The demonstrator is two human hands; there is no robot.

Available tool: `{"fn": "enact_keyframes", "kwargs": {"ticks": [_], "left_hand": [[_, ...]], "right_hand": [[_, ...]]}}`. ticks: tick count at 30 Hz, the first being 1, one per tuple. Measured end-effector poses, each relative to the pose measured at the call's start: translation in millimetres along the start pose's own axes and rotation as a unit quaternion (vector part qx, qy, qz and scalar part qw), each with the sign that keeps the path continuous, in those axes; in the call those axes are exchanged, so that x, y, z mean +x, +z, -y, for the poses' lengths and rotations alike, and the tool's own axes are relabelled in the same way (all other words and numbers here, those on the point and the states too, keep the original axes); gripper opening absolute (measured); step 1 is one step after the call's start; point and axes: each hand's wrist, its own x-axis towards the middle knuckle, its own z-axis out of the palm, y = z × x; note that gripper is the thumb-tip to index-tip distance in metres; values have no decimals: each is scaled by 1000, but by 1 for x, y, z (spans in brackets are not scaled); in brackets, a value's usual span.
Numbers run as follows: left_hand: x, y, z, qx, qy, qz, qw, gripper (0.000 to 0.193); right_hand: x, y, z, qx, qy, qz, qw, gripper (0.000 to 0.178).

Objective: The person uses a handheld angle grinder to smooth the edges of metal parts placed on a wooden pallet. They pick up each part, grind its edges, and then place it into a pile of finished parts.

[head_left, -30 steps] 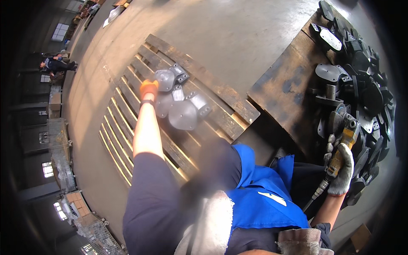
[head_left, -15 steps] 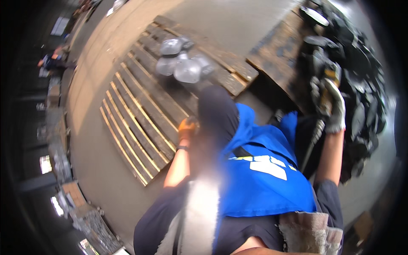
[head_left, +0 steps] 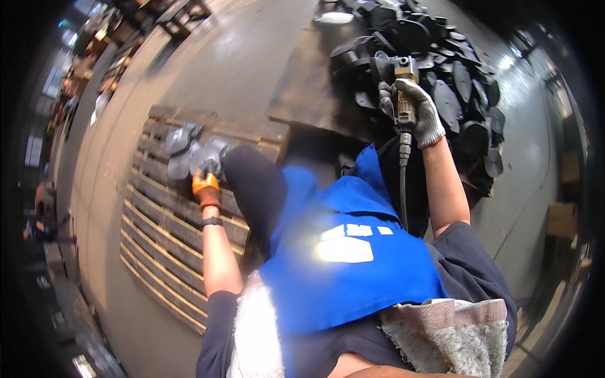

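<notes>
Gripped in my right hand (head_left: pixel 421 112), in a white-grey glove, is a yellow and metal air-powered hand tool (head_left: pixel 405 94), probably a grinder, with its hose (head_left: pixel 403 183) running down beside my leg. The tool sits at the near edge of a heap of dark, flat, rounded metal plates (head_left: pixel 447 104). My left hand (head_left: pixel 205 188), in an orange glove, reaches over the slatted wooden pallet (head_left: pixel 157 220). Its fingers are at the near edge of a small group of shiny grey rounded plates (head_left: pixel 205 156). Those fingertips are dark and blend in, so their grip does not show.
A wooden board (head_left: pixel 302 94) on the right supports part of the dark heap. My knee (head_left: pixel 255 183) stands between the pallet and my blue apron (head_left: pixel 353 283). Cardboard boxes (head_left: pixel 562 220) are at the far right. Another person (head_left: pixel 47 230) is distant on the left.
The whole view has shifted, with pallet and heap now further left. My left hand has moved forward from the lower pallet to the shiny plates. My right hand still holds the tool.
</notes>
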Motion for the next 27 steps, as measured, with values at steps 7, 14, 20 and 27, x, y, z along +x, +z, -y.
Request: {"fn": "enact_keyframes", "kwargs": {"ticks": [7,14,20,27], "left_hand": [[28,138,-184,-47,117,154,980,26],[-10,330,-182,168,154,357,906,29],[-37,444,-101,240,-7,417,877,73],[-43,479,-132,151,-174,408,884,52]], "right_hand": [[-64,12,33,59,-183,-5,981,23],[-74,-26,53,211,-222,5,952,23],[-86,-64,55,162,-280,-102,941,27],[-109,-92,68,139,-340,-157,917,27]]}}
